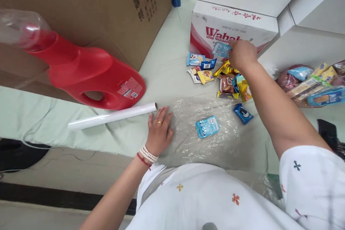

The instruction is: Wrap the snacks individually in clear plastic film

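Note:
My right hand (244,55) is closed on the end of a light-blue flat packet (221,49), raised in front of the Wahaha carton. A similar light-blue packet (207,127) lies on a sheet of clear plastic film (185,143) near my body. My left hand (159,129) rests with its fingers stretched out at the film's left edge, holding nothing. Below my right hand sits a loose group of small wrapped snacks (226,84), among them a light-blue wrapper (196,59) and a yellow one (205,77). Apart from them, a dark-blue snack packet (243,114) touches the film's right side.
A white cardboard tube (113,116) lies left of my left hand, beside a red detergent bottle (97,75). Behind stand a large brown carton (88,3) and the Wahaha carton (210,18). A bag of snacks (312,84) is at the right. The table's front edge is near my body.

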Demonstrator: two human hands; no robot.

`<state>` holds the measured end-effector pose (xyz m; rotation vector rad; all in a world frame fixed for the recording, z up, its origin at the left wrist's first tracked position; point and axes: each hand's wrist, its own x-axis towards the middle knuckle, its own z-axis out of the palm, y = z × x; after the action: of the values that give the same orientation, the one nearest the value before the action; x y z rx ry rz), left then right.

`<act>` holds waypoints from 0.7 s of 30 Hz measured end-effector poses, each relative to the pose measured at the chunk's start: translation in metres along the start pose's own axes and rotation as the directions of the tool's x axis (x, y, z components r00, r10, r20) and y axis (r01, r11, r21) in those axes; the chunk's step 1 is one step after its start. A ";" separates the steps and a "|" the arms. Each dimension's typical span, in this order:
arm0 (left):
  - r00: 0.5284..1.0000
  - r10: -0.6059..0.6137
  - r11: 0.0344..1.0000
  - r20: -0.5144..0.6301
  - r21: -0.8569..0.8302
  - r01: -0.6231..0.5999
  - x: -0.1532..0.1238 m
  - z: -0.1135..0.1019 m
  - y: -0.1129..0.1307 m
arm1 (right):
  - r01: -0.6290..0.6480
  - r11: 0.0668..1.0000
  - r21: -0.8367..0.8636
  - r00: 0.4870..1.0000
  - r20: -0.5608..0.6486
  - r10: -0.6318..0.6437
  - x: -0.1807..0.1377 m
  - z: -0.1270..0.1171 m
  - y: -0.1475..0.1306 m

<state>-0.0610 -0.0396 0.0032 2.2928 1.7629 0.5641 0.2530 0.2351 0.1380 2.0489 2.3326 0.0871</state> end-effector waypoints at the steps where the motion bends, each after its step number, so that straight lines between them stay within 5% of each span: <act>1: 0.998 0.018 1.000 -0.065 -0.011 -0.018 -0.005 -0.002 0.001 | 0.029 0.998 0.062 0.999 -0.036 -0.027 -0.019 -0.009 0.003; 4: 0.970 0.094 0.991 -0.223 -0.070 -0.112 -0.022 -0.011 0.010 | 0.303 0.886 0.351 0.941 0.035 -0.336 -0.085 -0.018 0.008; 6: 0.952 0.178 0.972 -0.250 -0.108 -0.210 -0.031 -0.015 0.020 | 0.390 0.733 0.558 0.809 0.172 -0.562 -0.126 -0.008 0.006; 8: 0.942 0.285 0.943 -0.179 -0.123 -0.309 -0.035 -0.015 0.028 | 0.387 0.650 0.654 0.692 0.259 -0.673 -0.159 0.012 -0.001; 10: 0.936 0.350 0.930 -0.045 -0.103 -0.352 -0.034 -0.011 0.033 | 0.391 0.644 0.657 0.647 0.301 -0.700 -0.180 0.034 -0.010; 16: 0.957 0.248 0.968 0.151 -0.013 -0.249 -0.028 0.007 0.025 | 0.378 0.807 0.454 0.797 0.283 -0.533 -0.206 0.071 -0.030; 21: 0.956 0.235 0.971 0.178 0.003 -0.239 -0.032 0.008 0.019 | 0.347 0.820 0.455 0.817 0.283 -0.502 -0.223 0.076 -0.037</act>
<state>-0.0478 -0.0754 -0.0022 2.5038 1.4342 0.3635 0.2503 0.0109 0.0575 1.3868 2.6064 -0.7828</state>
